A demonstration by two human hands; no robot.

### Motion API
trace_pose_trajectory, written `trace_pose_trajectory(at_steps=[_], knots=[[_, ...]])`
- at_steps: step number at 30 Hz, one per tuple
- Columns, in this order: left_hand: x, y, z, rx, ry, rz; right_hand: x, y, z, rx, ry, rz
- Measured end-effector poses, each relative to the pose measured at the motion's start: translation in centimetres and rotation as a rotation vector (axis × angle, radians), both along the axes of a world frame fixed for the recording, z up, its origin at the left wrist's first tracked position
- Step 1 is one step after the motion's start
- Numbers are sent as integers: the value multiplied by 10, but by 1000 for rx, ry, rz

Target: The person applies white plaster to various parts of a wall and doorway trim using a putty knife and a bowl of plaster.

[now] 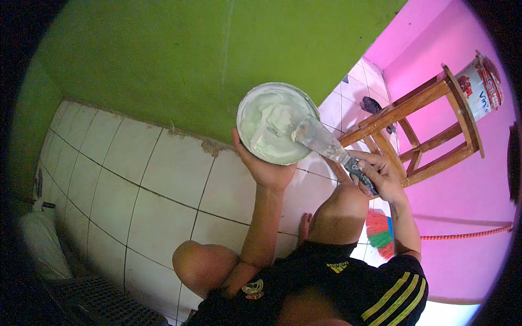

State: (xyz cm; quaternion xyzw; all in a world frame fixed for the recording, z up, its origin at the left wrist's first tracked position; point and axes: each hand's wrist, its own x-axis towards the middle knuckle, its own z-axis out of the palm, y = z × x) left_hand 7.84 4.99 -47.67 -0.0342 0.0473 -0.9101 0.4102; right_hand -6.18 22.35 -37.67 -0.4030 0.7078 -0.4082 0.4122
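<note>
My left hand (pixel 270 173) is wrapped under a round white tub (pixel 246 108) and holds it up in front of the green wall. The tub is tilted so that its inside shows, and pale, creamy putty (pixel 270 122) is smeared across its bottom and sides. In my right hand (pixel 385 176) is a putty knife (pixel 323 142), gripped by its dark handle. Its wide blade is crusted with dried material, and the tip reaches over the tub's right side. Whether the blade touches the putty, I cannot tell.
A wooden stool (pixel 443 127) stands at right, a white bucket (pixel 481 89) on its top. Below it is a broom (pixel 379 232) with red and green bristles. A dark crate (pixel 103 301) and a pale sack (pixel 46 239) sit lower left. The green wall (pixel 163 65) meets white floor tiles (pixel 168 174).
</note>
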Motion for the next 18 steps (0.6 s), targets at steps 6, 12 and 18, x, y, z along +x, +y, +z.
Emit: trace_pose_trajectory(at_steps=[6, 12, 18], knots=[[2, 0, 5, -35, -77, 68, 0, -4, 17, 74, 242, -70], [2, 1, 11, -67, -135, 91, -1, -5, 14, -152, 706, 47], [2, -6, -1, -65, -161, 25, -8, -11, 29, -57, 781, 181]])
